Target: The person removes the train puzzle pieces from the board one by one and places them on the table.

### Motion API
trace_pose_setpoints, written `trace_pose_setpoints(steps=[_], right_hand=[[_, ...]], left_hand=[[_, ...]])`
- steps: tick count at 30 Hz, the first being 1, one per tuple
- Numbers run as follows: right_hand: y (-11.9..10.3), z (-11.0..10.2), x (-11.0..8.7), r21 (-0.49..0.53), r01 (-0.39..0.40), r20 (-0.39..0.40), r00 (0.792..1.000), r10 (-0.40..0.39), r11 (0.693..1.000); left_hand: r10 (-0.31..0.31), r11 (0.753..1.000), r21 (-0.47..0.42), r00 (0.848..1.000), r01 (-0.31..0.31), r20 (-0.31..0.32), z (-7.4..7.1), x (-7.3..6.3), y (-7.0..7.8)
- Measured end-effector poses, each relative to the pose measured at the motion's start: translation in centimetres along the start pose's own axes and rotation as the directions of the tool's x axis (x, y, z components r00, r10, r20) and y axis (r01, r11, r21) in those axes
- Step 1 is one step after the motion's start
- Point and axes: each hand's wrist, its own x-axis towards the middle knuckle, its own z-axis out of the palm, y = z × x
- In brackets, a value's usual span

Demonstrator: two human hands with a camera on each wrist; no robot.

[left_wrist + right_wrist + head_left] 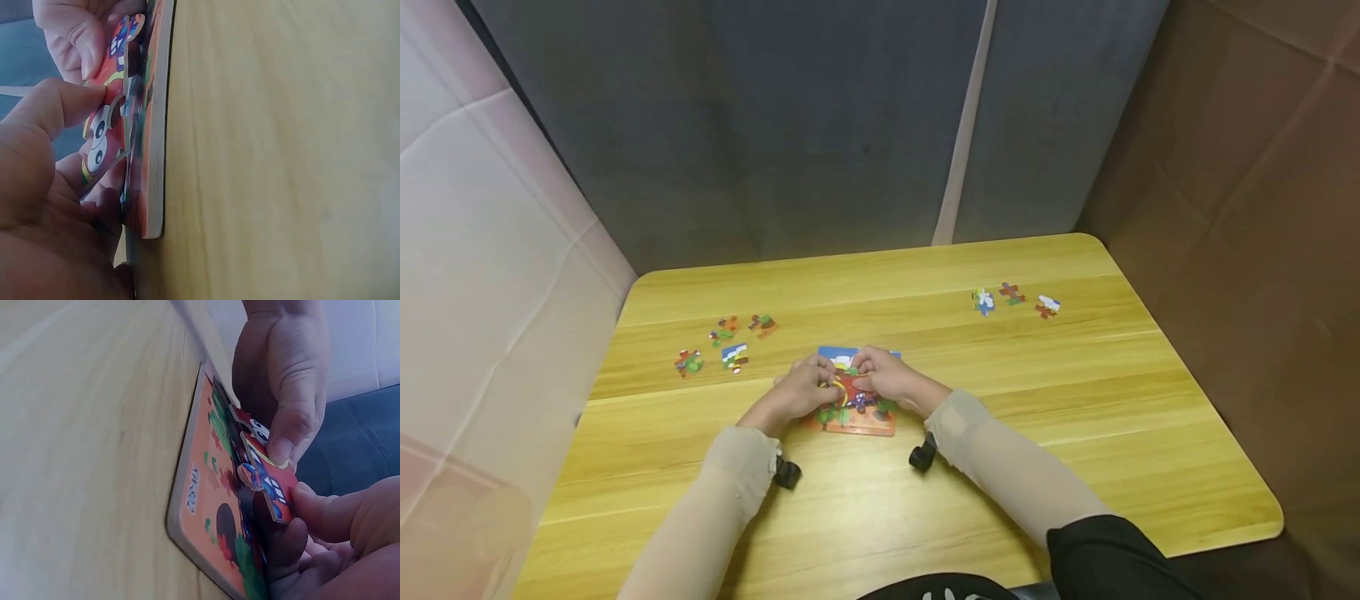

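My left hand [799, 388] pinches a red jigsaw piece with cartoon eyes [99, 150] between thumb and fingers. Opposite it, my right hand [889, 375] pinches another red jigsaw piece [284, 482], which carries a yellow stripe and a blue-purple figure. The two pieces meet edge to edge, slightly tilted; whether they are fully locked I cannot tell. Both are held just above a picture puzzle board [859, 427] with an orange lower part and a blue top. The hands cover much of the board's middle in the head view.
Several loose jigsaw pieces [735, 357] lie on the left side of the wooden table [1000, 492]. Three more pieces [1012, 293] lie at the back right. A grey partition [850, 125] stands behind the table, with cloth walls on both sides.
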Motion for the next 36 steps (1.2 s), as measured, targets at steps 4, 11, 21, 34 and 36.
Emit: trace_pose_setpoints(steps=[4, 11, 21, 34, 36], right_hand=[[0.0, 0.0, 0.0, 0.010, -0.005, -0.004, 1.000, 0.005, 1.000], [0.2, -0.1, 0.0, 0.020, 0.013, -0.025, 1.000, -0.012, 1.000], [0.4, 0.0, 0.5, -0.001, 0.028, 0.001, 1.000, -0.028, 1.000], [0.0, 0.3, 0.0, -0.067, 0.062, 0.040, 0.997, -0.059, 0.996], [0.0, 0.4, 0.0, -0.068, 0.067, 0.043, 0.997, -0.064, 0.995]], left_hand=[[0.003, 1.000, 0.013, 1.000, -0.003, -0.004, -0.1, -0.1, 0.2], [0.022, 1.000, -0.012, 0.999, -0.022, 0.024, -0.3, -0.1, -0.6], [0.053, 0.968, -0.250, 0.996, -0.032, 0.077, -0.6, -0.8, -2.1], [0.072, 0.971, -0.234, 0.992, -0.045, 0.108, -0.6, -0.8, -2.1], [0.080, 0.972, -0.228, 0.991, -0.054, 0.106, -0.6, -0.8, -2.2]])
